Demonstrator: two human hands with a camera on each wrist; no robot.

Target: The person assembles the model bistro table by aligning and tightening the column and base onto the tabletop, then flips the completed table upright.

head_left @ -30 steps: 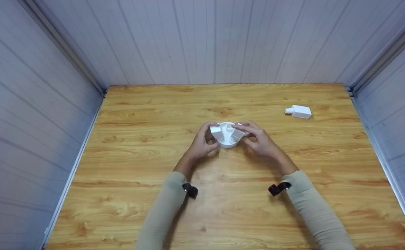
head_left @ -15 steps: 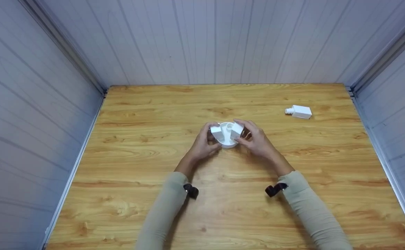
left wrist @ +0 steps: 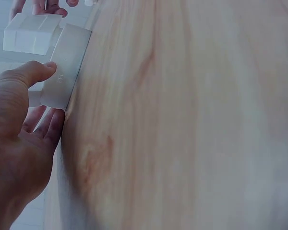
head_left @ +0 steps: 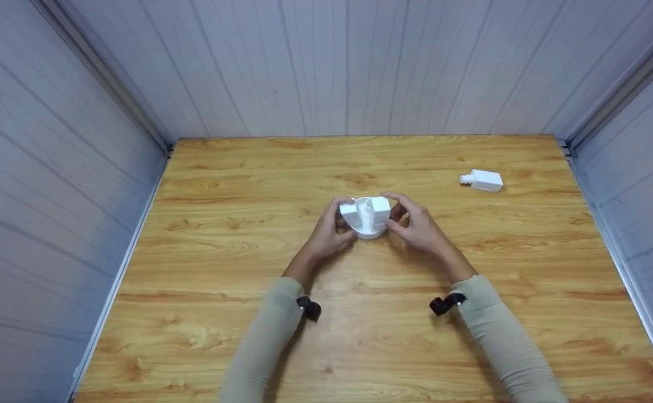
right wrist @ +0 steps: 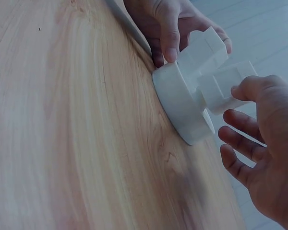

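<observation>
Mid-bench, head view: we have a round white base [head_left: 366,226] sitting on the wood, roughly centred between the side edges. Left hand [head_left: 326,232] grips its left rim, fingers curled round it. Right hand [head_left: 418,226] pinches a white block [head_left: 381,208] standing on the base, next to a second block [head_left: 348,211] and the centre post [head_left: 367,210]. A spare white block [head_left: 483,180] lies well apart near the far right corner of the bench [head_left: 360,336].

Left wrist view: left thumb [left wrist: 31,72] presses on the base rim [left wrist: 65,67], other fingers tucked under its edge at the bench surface. We judge the risk here is the base tipping or sliding if that hold loosens while the other hand pushes.

Right wrist view: right thumb [right wrist: 252,88] sits against the near block [right wrist: 221,88], remaining fingers spread loose beside the base [right wrist: 180,108]. The pinch looks light. If the block isn't lined up with its seat, we'd expect it to jam, or pop out and skid over the wood. Seating itself is hidden from us, so we can't tell whether it is fully down. Sideways force could also knock the neighbouring block [right wrist: 201,48] loose.
</observation>
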